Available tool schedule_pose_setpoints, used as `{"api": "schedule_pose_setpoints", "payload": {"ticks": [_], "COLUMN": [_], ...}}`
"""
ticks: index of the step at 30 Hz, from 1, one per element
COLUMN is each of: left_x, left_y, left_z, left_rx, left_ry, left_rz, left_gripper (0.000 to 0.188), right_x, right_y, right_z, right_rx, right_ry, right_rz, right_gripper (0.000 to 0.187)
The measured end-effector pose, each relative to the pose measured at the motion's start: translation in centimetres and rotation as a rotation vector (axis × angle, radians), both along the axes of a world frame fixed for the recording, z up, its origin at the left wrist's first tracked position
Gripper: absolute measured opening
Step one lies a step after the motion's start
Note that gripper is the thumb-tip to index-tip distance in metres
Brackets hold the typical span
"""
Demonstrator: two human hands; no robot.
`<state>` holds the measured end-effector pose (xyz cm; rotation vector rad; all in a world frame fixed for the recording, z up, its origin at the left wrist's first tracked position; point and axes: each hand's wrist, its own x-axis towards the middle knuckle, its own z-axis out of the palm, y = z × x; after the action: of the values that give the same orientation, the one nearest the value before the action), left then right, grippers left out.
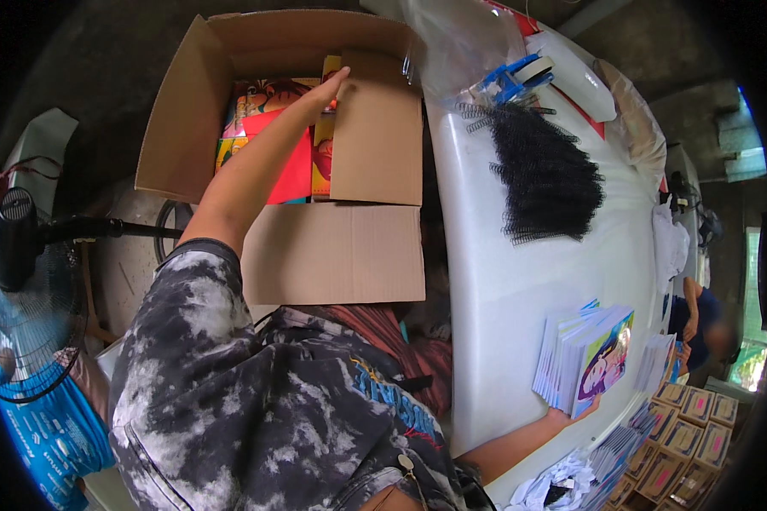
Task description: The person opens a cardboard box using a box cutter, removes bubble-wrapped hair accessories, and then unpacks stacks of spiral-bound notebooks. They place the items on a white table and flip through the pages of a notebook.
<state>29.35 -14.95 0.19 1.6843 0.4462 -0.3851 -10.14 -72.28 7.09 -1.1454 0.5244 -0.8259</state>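
A person in a dark, blotched shirt [230,383] works between a counter [503,289] and an open box [183,111]. On the counter, the right hand [573,411] touches the lower edge of a fanned stack of booklets [581,353]; it is partly hidden, so I cannot tell whether it grips them. The box's near flap [341,255] is folded out toward the person. Farther on, the left hand [332,88] reaches over the box to the edge of its right flap [379,128]; whether it grips or only touches is unclear. Beneath that arm lie a red sheet [285,166] and colourful books [260,95]. Black coils [550,175] lie farther along the counter, a blue tape dispenser [511,81] just beyond them. Off to the right are stacked cartons [677,439] and a co-worker [694,324].
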Motion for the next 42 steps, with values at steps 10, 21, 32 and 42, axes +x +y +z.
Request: {"api": "schedule_pose_setpoints", "payload": {"ticks": [10,21,32,42], "left_x": [1.9,1.6,0.3,2.8], "left_y": [0.9,1.3,-0.3,3.2], "left_z": [1.9,0.9,2.3,-2.6], "left_rx": [-0.297,-0.328,-0.293,-0.441], "left_ry": [0.142,0.107,0.062,0.067], "left_rz": [0.034,0.006,-0.014,-0.047], "left_gripper": [0.056,0.061,0.053,0.054], "right_x": [0.1,0.4,-1.9,-0.8], "right_y": [-0.3,-0.1,0.6,-0.4], "right_z": [0.2,0.6,0.2,0.4], "right_rx": [0.121,0.165,0.066,0.26], "right_ry": [-0.051,-0.071,-0.081,-0.109], "right_rz": [0.07,0.111,0.044,0.173], "right_gripper": [0.054,0.053,0.056,0.055]}}
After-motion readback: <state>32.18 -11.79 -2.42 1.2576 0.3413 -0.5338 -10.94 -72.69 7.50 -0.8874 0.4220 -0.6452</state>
